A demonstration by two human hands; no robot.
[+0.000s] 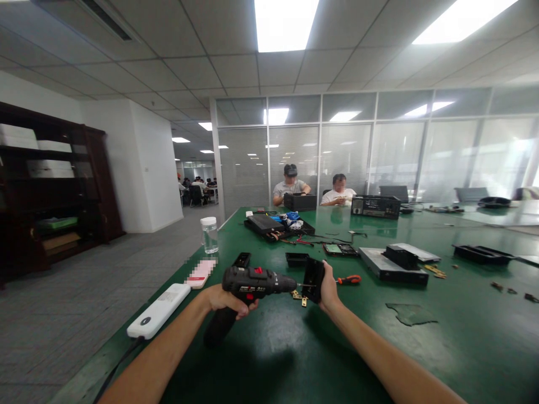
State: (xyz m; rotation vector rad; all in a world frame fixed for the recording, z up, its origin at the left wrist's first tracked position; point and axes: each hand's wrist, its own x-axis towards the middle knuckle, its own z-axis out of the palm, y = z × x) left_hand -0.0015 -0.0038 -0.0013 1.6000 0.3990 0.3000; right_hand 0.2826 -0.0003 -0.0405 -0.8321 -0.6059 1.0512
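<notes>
My left hand (pixel 233 303) is wrapped round the grip of a black cordless drill (pixel 252 282) with red switches. The drill lies level above the table, its bit pointing right. Upright in my right hand (pixel 329 286) is a small black plastic case (pixel 312 279), its hollow side facing the drill. The bit's tip reaches the case; whether it sits in a screw is too small to tell. Below the case, several brass-coloured pieces (pixel 304 302) lie on the green table (pixel 269 370). An orange-handled screwdriver (pixel 349 279) rests just right of my right hand.
A white power bank-like block with a cable (pixel 160 311), a phone (pixel 202 273) and a clear jar (pixel 209 235) line the left edge. Farther back lie a black tray of parts (pixel 269 224) and a metal drive (pixel 379 264). Two people (pixel 290 188) sit across the table.
</notes>
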